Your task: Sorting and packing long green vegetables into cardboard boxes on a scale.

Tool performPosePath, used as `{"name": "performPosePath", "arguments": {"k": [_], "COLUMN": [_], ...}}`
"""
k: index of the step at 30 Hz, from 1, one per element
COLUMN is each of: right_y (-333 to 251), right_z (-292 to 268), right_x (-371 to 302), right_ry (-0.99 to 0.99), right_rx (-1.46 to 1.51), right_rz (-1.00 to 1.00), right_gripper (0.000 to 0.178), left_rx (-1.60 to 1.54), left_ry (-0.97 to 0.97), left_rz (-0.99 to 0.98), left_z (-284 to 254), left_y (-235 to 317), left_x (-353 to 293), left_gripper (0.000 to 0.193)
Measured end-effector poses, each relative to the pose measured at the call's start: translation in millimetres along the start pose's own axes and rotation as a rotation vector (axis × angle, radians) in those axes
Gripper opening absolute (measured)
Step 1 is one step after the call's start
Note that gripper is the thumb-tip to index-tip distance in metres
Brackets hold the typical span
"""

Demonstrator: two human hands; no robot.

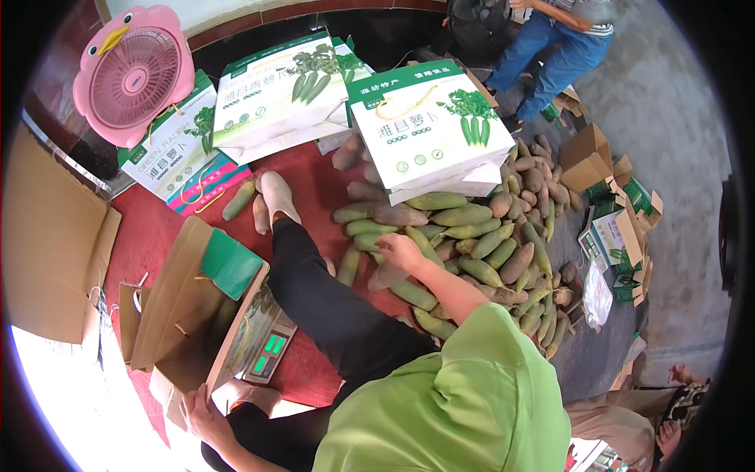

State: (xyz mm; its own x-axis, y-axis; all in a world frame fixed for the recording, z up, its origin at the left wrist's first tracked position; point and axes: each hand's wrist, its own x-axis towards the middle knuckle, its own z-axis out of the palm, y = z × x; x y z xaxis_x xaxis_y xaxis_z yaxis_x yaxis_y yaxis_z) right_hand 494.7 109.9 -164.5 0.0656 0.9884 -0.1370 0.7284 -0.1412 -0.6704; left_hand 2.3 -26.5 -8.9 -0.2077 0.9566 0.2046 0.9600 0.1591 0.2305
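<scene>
My left hand (206, 418) grips the lower edge of an open cardboard gift box (224, 342) with a green flap. This box rests tilted on a digital scale (271, 350) with a lit green display. A few green radishes seem to lie in its shadowed inside, too dark to make out well. Over the near left edge of the radish pile (480, 244), my right hand (399, 252) is closed on a brownish radish (385, 276), slightly blurred. Long green radishes, some earthy brown, surround that hand.
Printed white-and-green gift boxes (432, 130) stand beyond the pile. A pink fan (135, 79) is at the far left, a large carton (51, 236) below it. Opened boxes (617, 236) and a plastic bag (597, 297) lie right. Another person in jeans (543, 55) sits at the back; someone else's legs (617, 433) show lower right.
</scene>
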Motion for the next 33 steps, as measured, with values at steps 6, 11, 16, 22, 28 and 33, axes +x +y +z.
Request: {"name": "performPosePath", "arguments": {"k": [6, 11, 16, 22, 28, 33], "right_y": [101, 109, 148, 129, 150, 162], "right_z": [20, 1, 0, -21, -13, -2], "right_x": [-46, -96, -133, -147, -136, -103], "right_ry": [-0.122, -0.278, -0.343, -0.424, -0.307, -0.102], "right_rx": [-0.27, -0.355, -0.583, -0.599, -0.526, -0.405], "right_rz": [0.145, 0.337, 0.435, 0.561, 0.592, 0.62], "right_gripper": [0.026, 0.026, 0.019, 0.023, 0.028, 0.045], "left_rx": [0.02, -0.007, -0.017, -0.003, 0.029, -0.013], "left_ry": [-0.014, -0.039, -0.032, -0.021, 0.013, 0.028], "left_rz": [0.066, 0.072, 0.081, 0.096, 0.137, 0.125], "left_z": [-2, -2, 4, 3, 9, 6], "left_y": [0, -3, -16, -9, -16, -14], "left_x": [3, 2, 1, 2, 3, 1], "left_gripper": [0.02, 0.019, 0.019, 0.019, 0.02, 0.02]}}
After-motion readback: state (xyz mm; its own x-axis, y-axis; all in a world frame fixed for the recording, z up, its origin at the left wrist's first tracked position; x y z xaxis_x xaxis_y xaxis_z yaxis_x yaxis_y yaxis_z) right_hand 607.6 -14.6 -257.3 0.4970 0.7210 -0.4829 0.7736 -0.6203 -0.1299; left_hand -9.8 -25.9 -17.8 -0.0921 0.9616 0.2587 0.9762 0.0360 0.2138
